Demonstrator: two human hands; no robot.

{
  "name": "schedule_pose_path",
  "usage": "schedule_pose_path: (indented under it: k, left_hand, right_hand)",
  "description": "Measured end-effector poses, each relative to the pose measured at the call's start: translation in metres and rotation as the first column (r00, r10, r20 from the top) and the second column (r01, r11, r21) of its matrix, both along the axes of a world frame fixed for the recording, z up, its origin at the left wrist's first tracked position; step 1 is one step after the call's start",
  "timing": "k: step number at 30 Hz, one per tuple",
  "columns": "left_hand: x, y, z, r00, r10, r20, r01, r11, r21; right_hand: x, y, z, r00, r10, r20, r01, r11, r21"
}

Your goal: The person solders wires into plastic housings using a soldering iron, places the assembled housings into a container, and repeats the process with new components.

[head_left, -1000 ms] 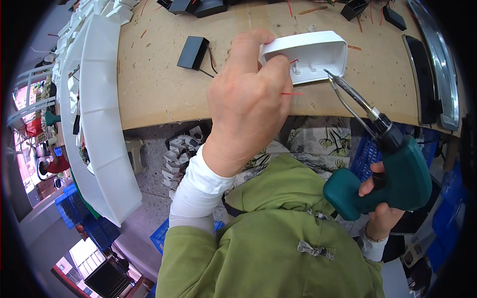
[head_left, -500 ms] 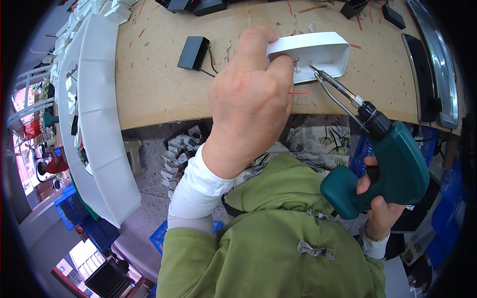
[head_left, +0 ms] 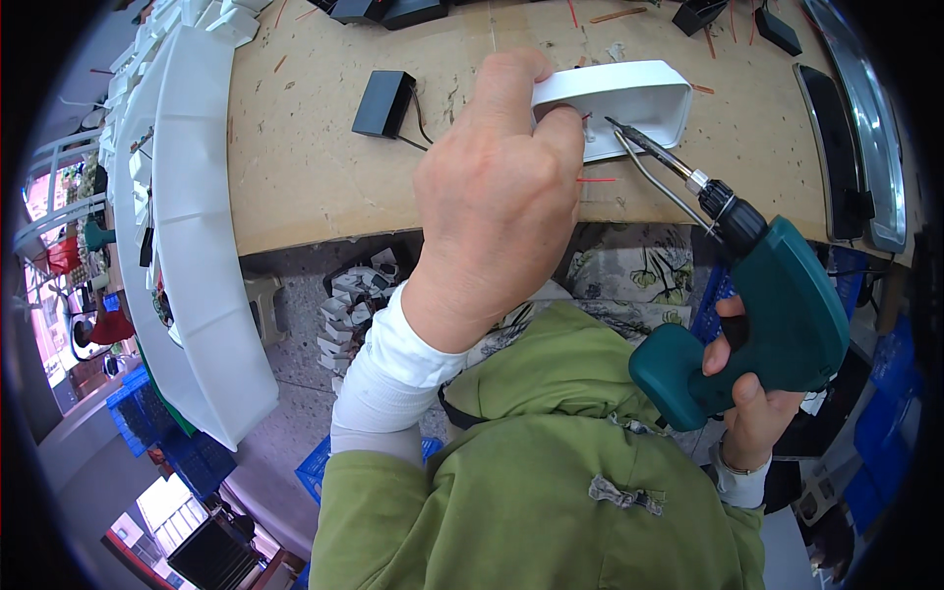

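Observation:
My left hand (head_left: 497,192) is closed around the left end of a white plastic housing (head_left: 639,77), tilted so its hollow side faces me. The thumb reaches inside it, and a short red wire (head_left: 596,180) sticks out beside the fingers. Low on the right, my right hand (head_left: 755,408) is wrapped around the handle of a dark green soldering gun (head_left: 787,315). Its hot tip and thin curved feed tube point into the housing's opening, close to my left thumb. Whether the tip touches anything inside is too small to tell.
A black box with a lead (head_left: 383,104) lies left of my hand on the brown worktable (head_left: 315,187). Beyond the table's left edge stands a long white bin (head_left: 202,216). Dark trays (head_left: 834,147) line the right side. Wire scraps and more black boxes lie at the back.
The soldering gun has shifted slightly up and left, its tip moving a little toward my left thumb. My left hand and the housing have barely moved.

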State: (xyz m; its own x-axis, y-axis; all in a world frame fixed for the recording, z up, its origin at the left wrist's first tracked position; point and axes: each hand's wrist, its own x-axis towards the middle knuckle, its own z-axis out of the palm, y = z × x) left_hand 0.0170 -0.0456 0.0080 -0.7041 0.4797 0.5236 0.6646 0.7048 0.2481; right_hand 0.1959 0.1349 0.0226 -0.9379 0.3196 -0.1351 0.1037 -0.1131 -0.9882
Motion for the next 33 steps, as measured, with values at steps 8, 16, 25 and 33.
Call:
schedule_pose_path:
  k: [8, 16, 25, 33]
  left_hand:
    - [0.0006, -0.0004, -0.0004, 1.0, 0.004, -0.009, -0.005, 1.0, -0.022]
    - [0.0014, 0.0004, -0.0002, 1.0, 0.015, -0.004, -0.015, 1.0, -0.016]
    - [0.0015, 0.0024, 0.0032, 1.0, -0.017, -0.021, 0.017, 1.0, 0.004]
    - [0.0015, 0.0017, -0.0012, 1.0, 0.018, -0.015, -0.018, 1.0, -0.009]
  right_hand:
    - [-0.003, -0.0017, -0.0009, 1.0, 0.01, -0.016, -0.01, 1.0, -0.016]
    - [-0.0059, -0.0022, -0.0014, 0.999, 0.029, -0.014, -0.029, 1.0, -0.002]
    - [-0.0062, -0.0036, -0.0025, 1.0, -0.009, -0.002, 0.009, 1.0, -0.007]
    - [-0.0034, -0.0016, -0.0034, 1.0, 0.013, 0.023, -0.013, 1.0, -0.02]
